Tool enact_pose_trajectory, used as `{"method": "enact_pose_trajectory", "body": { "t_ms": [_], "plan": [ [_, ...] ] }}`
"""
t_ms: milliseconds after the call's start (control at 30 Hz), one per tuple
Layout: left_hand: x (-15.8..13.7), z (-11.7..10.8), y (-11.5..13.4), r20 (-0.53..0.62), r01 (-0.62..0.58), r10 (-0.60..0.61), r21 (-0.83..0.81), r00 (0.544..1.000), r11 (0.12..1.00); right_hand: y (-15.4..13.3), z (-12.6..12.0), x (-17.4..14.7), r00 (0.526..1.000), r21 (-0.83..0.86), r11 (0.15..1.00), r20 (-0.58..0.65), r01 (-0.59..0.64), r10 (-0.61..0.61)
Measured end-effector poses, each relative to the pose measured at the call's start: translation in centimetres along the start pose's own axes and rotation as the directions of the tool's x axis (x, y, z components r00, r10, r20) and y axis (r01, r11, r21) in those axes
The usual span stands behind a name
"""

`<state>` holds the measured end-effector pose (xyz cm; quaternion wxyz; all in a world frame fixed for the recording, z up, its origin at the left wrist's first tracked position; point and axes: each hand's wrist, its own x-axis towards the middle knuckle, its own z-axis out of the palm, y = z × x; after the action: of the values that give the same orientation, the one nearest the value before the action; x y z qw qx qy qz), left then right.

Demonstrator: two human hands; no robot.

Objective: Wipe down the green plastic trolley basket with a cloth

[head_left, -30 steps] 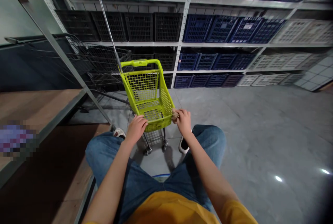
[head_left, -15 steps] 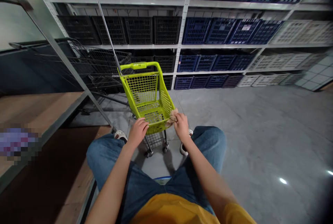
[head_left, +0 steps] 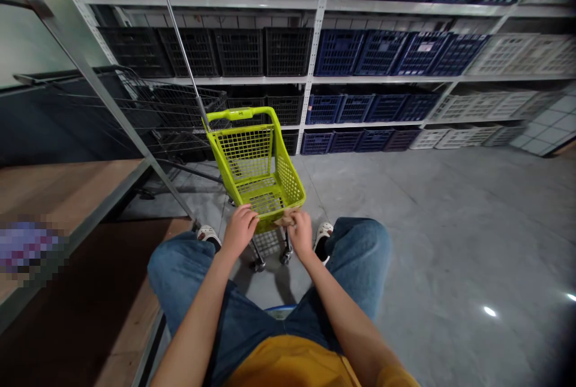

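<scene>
Resting a bare left hand [head_left: 240,231] on the near rim of a lime-green plastic shopping cart with lattice walls [head_left: 256,186], draped the fingers over the edge, close together; could not tell how firmly, with the thumb hard to make out. Pinched a crumpled beige wad [head_left: 286,218], cloth or paper, in a bare right hand [head_left: 300,232], with fingers drawn narrow around it. Held it against the same rim, near the left hand, hiding part of the cart's wall. Had the cart upright on a smooth grey floor [head_left: 441,219], just ahead of two blue denim knees [head_left: 364,249], with near wheels between two white shoes [head_left: 324,230].

Lost the tip of a thin silver metal pole [head_left: 180,42], set at the cart's far left corner, past the top edge. Made out a dark wire trolley [head_left: 166,105] only dimly behind, crossed by a slanting grey metal post [head_left: 116,109]. Saw a purple patch [head_left: 27,246] on a brown wooden shelf [head_left: 90,180] reduced to coloured squares. Found black plastic crates [head_left: 238,52], dark blue plastic crates [head_left: 339,52] and whitish plastic crates [head_left: 499,55] on white metal racking [head_left: 317,27], with the topmost row cut off. Noted a small white label [head_left: 426,47] on one dark blue crate, too tiny to read.
</scene>
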<state>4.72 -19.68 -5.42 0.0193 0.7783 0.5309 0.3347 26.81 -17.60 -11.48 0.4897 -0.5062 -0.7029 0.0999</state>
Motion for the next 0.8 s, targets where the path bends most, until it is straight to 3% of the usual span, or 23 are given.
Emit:
{"method": "enact_pose_trajectory", "body": {
  "t_ms": [100, 200, 267, 367, 467, 600, 700, 800],
  "plan": [
    [-0.1, 0.3, -0.2, -0.020, 0.002, -0.002, 0.001, 1.000, 1.000, 2.8, -1.9, 1.8, 0.963, 0.015, 0.979, -0.178, -0.201, 0.200],
    [-0.2, 0.7, -0.2, -0.042, 0.002, -0.002, 0.012, 0.999, 1.000, 2.1, -0.8, 1.5, 0.947, 0.096, 0.966, -0.196, -0.239, 0.254],
    [-0.2, 0.8, -0.1, -0.058, -0.004, 0.005, 0.019, 0.998, 1.000, 0.3, 1.4, -0.2, 0.960, 0.178, 0.961, -0.146, -0.211, 0.238],
    [-0.2, 0.7, -0.1, -0.065, -0.009, 0.011, 0.027, 0.998, 1.000, -1.8, 4.5, -3.2, 0.993, 0.256, 0.960, 0.057, -0.118, 0.106],
    [-0.2, 0.5, -0.1, -0.050, -0.014, 0.015, 0.017, 0.999, 1.000, -1.5, 5.0, -4.3, 0.989, 0.261, 0.959, 0.121, -0.111, 0.082],
    [-0.3, 0.7, -0.2, -0.063, -0.031, 0.030, -0.005, 0.998, 1.000, 1.0, 1.9, -1.6, 0.957, 0.219, 0.946, -0.109, -0.241, 0.269],
    [-0.3, 1.2, -0.1, -0.085, -0.040, 0.039, -0.013, 0.996, 0.999, 2.2, -0.3, 0.9, 0.926, 0.164, 0.957, -0.258, -0.238, 0.275],
    [-0.3, 1.5, 0.2, -0.086, -0.047, 0.045, -0.018, 0.995, 0.999, 2.8, 0.2, 1.1, 0.906, 0.184, 0.954, -0.313, -0.236, 0.284]
  ]
}}
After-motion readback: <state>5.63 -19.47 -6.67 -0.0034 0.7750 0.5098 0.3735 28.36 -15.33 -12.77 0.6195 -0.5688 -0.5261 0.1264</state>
